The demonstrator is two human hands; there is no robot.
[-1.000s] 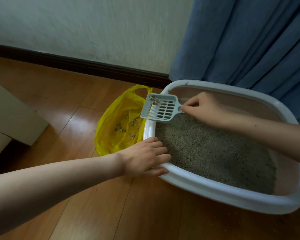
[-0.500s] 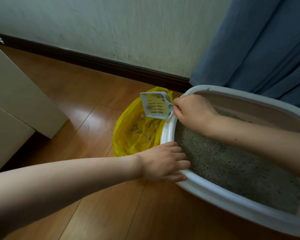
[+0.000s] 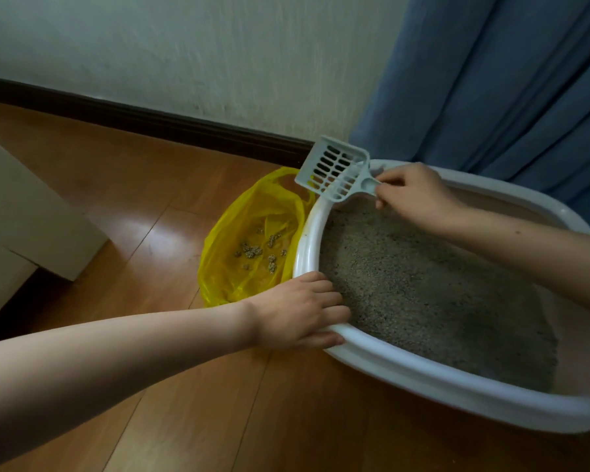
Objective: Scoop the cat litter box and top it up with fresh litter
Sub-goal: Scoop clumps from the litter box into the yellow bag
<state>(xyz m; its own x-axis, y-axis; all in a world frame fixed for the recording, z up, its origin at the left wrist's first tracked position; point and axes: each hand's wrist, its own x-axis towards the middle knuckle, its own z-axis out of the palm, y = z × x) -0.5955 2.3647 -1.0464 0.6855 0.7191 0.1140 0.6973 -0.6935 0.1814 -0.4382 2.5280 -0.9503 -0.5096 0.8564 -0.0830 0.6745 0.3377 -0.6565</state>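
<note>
Basically: left hand (image 3: 298,310) grips litter box (image 3: 423,378) rim to steady it. Right hand (image 3: 413,195) pinches empty scoop (image 3: 332,173) handle, tilted up just past yellow bag (image 3: 232,267) holding the clumps, beside the left hand.

One litter box (image 3: 406,371), white. One slotted scoop (image 3: 332,168). One yellow plastic bag (image 3: 232,240), open, holding about a dozen small clumps (image 3: 252,252); the exact number cannot be told. Two hands: left hand (image 3: 297,311), right hand (image 3: 414,195). One blue curtain (image 3: 508,83). One cabinet (image 3: 17,212).
</note>
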